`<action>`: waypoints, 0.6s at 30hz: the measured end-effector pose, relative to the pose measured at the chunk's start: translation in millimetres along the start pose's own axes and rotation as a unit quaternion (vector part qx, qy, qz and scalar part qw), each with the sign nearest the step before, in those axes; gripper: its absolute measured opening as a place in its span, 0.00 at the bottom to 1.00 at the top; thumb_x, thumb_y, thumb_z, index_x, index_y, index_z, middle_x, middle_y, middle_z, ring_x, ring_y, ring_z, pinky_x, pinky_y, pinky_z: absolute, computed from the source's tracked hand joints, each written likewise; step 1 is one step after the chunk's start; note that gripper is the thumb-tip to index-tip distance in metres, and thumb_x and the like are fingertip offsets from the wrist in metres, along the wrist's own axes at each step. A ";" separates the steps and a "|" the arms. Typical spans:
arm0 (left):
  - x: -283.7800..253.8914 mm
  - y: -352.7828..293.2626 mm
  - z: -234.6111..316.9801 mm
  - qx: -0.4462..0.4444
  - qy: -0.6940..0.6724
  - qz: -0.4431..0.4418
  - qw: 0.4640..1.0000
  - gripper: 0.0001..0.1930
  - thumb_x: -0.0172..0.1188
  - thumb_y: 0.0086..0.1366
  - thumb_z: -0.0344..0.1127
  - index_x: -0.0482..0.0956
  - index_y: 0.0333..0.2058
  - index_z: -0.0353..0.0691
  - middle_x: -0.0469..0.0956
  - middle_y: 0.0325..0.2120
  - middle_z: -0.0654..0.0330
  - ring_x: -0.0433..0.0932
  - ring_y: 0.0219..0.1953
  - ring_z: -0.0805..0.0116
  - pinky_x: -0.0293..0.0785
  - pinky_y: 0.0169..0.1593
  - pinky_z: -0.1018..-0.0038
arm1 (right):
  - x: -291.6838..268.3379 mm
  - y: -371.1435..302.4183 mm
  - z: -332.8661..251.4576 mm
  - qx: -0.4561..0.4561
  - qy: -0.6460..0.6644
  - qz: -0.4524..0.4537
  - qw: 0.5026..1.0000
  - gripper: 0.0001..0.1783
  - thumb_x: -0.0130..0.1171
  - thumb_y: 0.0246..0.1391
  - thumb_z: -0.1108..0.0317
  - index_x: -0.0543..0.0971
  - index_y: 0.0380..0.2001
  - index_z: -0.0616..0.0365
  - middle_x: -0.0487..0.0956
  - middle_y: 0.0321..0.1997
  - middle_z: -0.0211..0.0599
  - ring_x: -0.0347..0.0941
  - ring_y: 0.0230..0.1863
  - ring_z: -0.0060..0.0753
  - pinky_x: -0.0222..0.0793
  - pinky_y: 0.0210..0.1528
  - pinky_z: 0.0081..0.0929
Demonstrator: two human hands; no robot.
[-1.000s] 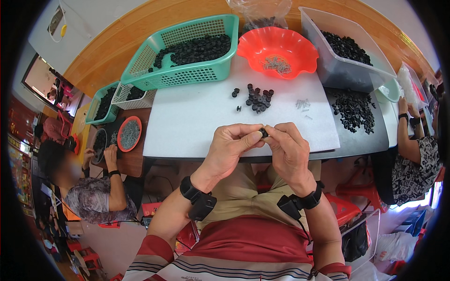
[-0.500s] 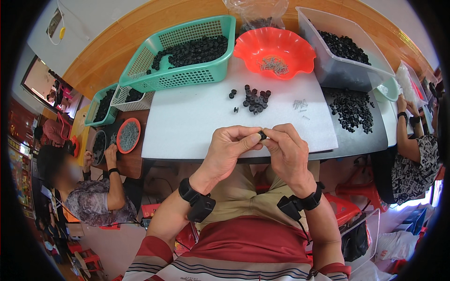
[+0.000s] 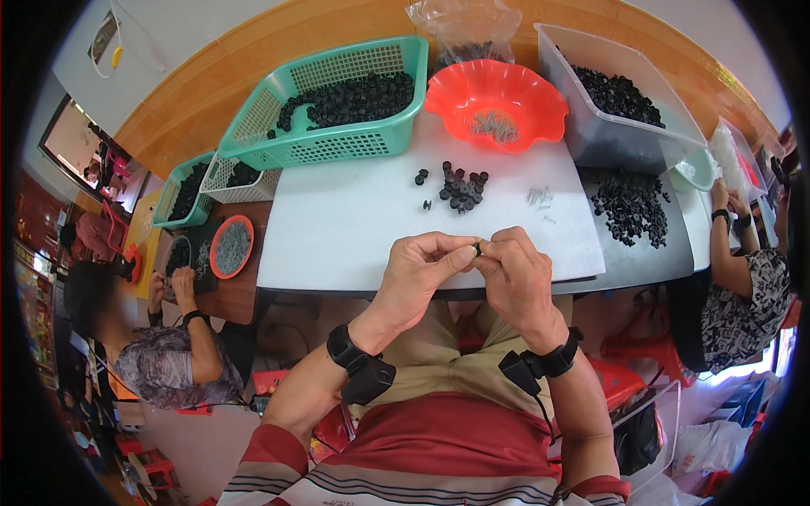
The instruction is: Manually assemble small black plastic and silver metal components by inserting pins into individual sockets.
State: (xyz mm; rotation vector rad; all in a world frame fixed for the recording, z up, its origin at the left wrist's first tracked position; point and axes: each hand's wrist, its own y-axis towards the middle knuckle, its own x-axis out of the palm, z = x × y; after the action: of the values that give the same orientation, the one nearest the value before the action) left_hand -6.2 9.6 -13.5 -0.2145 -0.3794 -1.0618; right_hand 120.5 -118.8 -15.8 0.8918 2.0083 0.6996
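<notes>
Between my fingertips, just over the front edge of the white sheet (image 3: 337, 228), is a small black round part (image 3: 477, 248), mostly covered by the fingers. My left hand (image 3: 418, 271) pinches it with thumb and forefinger. From the other side my right hand (image 3: 516, 275) grips it too, fingers curled. Beyond the hands lies a cluster of black round parts (image 3: 462, 191), with a few loose ones to its left. A small group of thin silvery pins (image 3: 539, 197) rests on the sheet to the right.
Behind stand a green basket (image 3: 321, 150) of black parts, a red scalloped bowl (image 3: 540, 126) with pins, and a clear bin (image 3: 624, 135). Black pieces (image 3: 631, 209) are heaped at right. One person (image 3: 177, 354) works at left, another (image 3: 742, 295) at right.
Both hands stay together in nearly the same place. The right fingers have closed further over the black part, so less of it shows. The view has shifted slightly.
</notes>
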 end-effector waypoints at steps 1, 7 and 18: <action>-1.9 -0.3 -1.4 0.001 -0.006 -0.002 1.000 0.09 0.66 0.69 0.29 0.85 0.46 0.33 0.86 0.42 0.57 0.83 0.41 0.73 0.81 0.50 0.73 | 0.7 -0.2 0.0 0.010 0.006 -0.001 1.000 0.15 0.71 0.49 0.80 0.79 0.40 0.59 0.77 0.36 0.38 0.79 0.28 0.41 0.75 0.26 0.34; -2.9 -2.4 1.1 -0.010 -0.032 -0.005 0.999 0.09 0.66 0.69 0.27 0.82 0.46 0.34 0.85 0.41 0.58 0.83 0.41 0.74 0.82 0.48 0.76 | -4.7 0.8 0.1 0.056 0.050 -0.035 0.997 0.20 0.72 0.50 0.76 0.81 0.47 0.55 0.77 0.40 0.39 0.80 0.30 0.41 0.76 0.29 0.35; -1.3 -4.2 8.1 -0.044 -0.043 -0.010 0.998 0.15 0.68 0.68 0.28 0.76 0.50 0.34 0.83 0.41 0.59 0.81 0.40 0.74 0.79 0.47 0.77 | -12.2 1.7 -5.6 0.056 0.016 -0.101 0.993 0.17 0.71 0.51 0.71 0.84 0.47 0.50 0.77 0.42 0.37 0.80 0.31 0.43 0.77 0.31 0.37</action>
State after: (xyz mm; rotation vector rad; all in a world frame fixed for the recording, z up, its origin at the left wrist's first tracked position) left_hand -12.0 11.5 -6.6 -0.3369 -0.4130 -1.0930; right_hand 121.6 -128.3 -6.1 0.7309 2.1481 0.4945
